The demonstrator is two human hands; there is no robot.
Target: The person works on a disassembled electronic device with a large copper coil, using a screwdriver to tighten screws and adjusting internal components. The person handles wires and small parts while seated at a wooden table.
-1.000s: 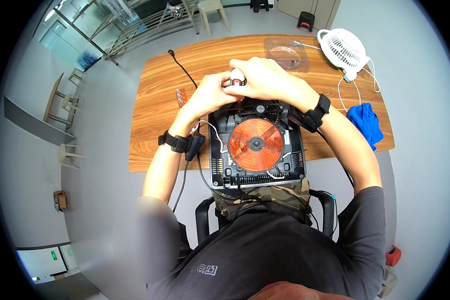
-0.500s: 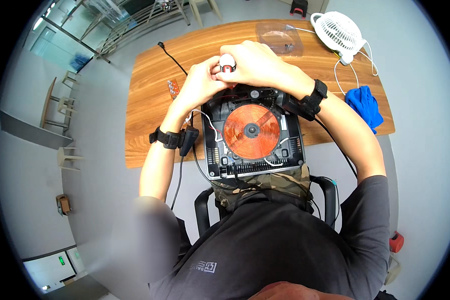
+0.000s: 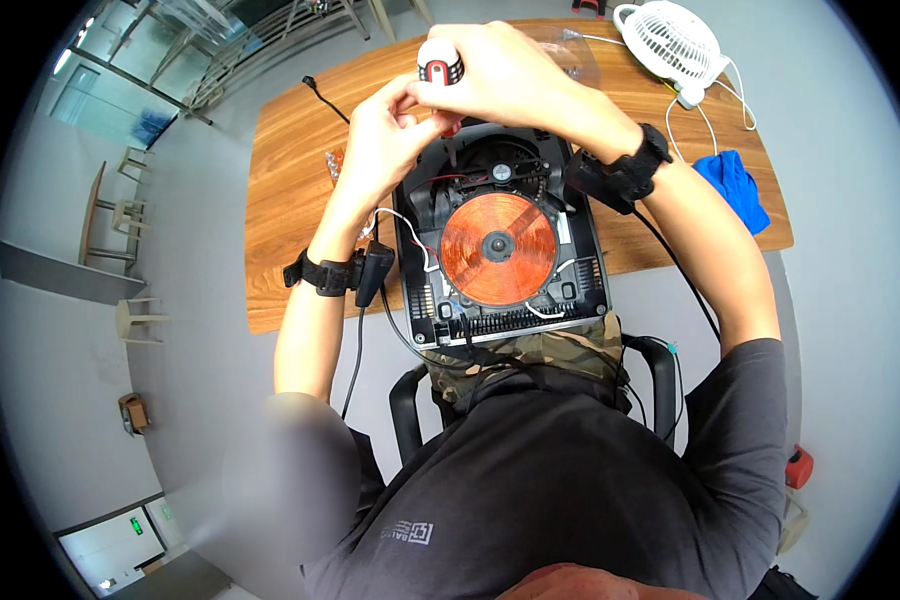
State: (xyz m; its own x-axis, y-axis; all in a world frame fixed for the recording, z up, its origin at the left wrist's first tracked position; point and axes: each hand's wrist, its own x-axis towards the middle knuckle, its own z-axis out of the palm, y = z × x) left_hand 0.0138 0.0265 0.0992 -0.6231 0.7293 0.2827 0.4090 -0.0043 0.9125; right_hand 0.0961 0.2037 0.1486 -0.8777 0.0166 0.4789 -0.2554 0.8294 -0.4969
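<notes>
My right hand (image 3: 505, 80) is closed around a red, white and black screwdriver (image 3: 439, 62), held upright with its shaft pointing down over the back part of an opened black appliance (image 3: 425, 315). My left hand (image 3: 385, 140) is closed, its fingertips at the lower part of the screwdriver beside my right hand. The appliance, tilted over the table edge at my lap, shows an orange copper coil (image 3: 480, 260), a small round part (image 3: 502, 172) behind it, and white and red wires. Whether the screwdriver's tip meets a screw is too small to tell.
The wooden table (image 3: 285, 220) holds a white fan (image 3: 670, 45), a blue cloth (image 3: 732, 195), a clear plastic piece (image 3: 580, 55), small parts (image 3: 334, 165) and a black plug (image 3: 308, 83). Stools (image 3: 135, 318) and a metal rack (image 3: 240, 45) stand beyond.
Both hands and the screwdriver have risen in the picture and shifted left, baring more of the screwdriver's shaft. The table and appliance also sit higher in the view.
</notes>
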